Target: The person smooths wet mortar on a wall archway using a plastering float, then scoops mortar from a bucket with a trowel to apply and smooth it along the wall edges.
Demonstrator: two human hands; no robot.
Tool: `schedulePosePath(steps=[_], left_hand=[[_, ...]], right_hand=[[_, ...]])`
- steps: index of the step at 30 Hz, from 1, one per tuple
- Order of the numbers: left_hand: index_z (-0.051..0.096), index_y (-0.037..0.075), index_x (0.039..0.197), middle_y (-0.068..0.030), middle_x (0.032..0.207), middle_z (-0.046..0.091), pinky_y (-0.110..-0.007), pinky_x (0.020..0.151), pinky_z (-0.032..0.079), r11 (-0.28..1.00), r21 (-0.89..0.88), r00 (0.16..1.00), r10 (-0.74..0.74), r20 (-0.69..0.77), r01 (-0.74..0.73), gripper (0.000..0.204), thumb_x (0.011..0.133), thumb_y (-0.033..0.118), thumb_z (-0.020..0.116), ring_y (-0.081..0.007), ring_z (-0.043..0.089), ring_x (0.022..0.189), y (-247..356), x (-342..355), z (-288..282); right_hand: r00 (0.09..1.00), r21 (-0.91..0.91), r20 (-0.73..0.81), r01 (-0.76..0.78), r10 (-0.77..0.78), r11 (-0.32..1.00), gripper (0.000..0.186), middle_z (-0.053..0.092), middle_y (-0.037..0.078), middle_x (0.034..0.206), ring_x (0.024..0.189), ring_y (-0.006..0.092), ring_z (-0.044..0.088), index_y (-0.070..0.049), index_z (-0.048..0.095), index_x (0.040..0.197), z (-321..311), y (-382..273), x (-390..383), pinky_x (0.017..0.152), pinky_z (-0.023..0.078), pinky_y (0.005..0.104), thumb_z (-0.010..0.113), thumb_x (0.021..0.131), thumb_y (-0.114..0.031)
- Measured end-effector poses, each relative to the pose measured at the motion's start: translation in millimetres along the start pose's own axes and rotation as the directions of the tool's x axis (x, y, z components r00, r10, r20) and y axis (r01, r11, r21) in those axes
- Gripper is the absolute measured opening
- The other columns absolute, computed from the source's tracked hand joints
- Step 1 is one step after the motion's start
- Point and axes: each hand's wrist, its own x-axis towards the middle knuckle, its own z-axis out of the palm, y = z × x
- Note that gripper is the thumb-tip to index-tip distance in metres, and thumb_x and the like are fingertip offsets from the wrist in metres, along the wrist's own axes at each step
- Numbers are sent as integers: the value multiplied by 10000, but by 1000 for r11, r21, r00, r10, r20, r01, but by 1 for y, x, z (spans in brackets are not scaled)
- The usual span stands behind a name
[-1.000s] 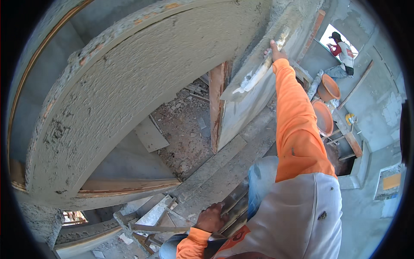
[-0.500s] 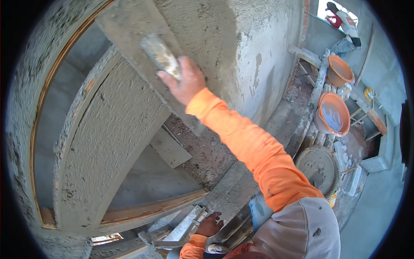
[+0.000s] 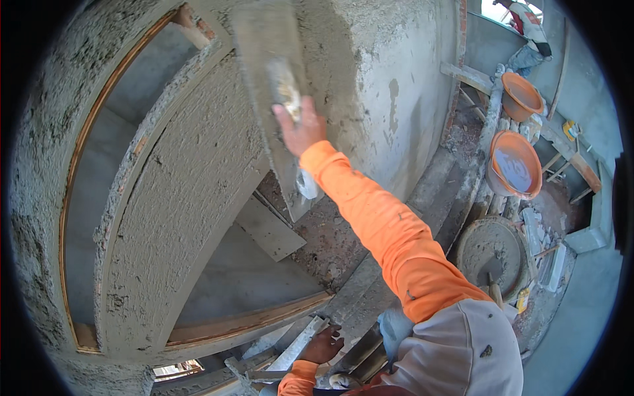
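My right hand (image 3: 305,129) reaches up in an orange sleeve. It grips the pale, worn handle of a long plastering float (image 3: 264,46), whose grey board is blurred by motion and lies along the wet mortar wall (image 3: 333,72). The float stands nearly upright, its lower end hanging past the wall's edge. Low in the view, my left hand (image 3: 321,344) is beside a pale plank (image 3: 297,346). Its fingers are bent but apart, with nothing seen in them. Left of the float curves a rough mortared arch band (image 3: 178,185).
To the right stand two orange tubs (image 3: 522,96), the nearer one (image 3: 514,165) with pale liquid, and a round mortar pan (image 3: 492,247) with a trowel (image 3: 494,285) in it. Logs (image 3: 479,204) lie beside them. A co-worker (image 3: 528,30) is at the far right opening.
My right hand has moved slightly right with the float, which has turned from a slant to nearly upright. The trowel in the mortar pan has come into sight. My left hand stays low.
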Motion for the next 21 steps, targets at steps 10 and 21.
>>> schedulePosePath(steps=[10,21], left_hand=[[490,61,1175,-167,980,617,-364,788,477,996,86,998,-37,55,33,436,793,236,606,-306,607,896,11,7,2],[489,66,1188,-165,1049,601,-381,808,470,992,72,993,-106,58,102,465,788,286,582,-328,584,948,1,-5,-1]], right_hand=[[992,-152,-124,-40,21,988,500,604,266,877,840,417,591,-15,465,985,-49,56,48,739,466,441,572,796,-465],[967,-215,-76,222,-243,951,540,610,243,794,778,422,598,-9,501,1001,-19,-29,67,678,475,439,564,794,-504]])
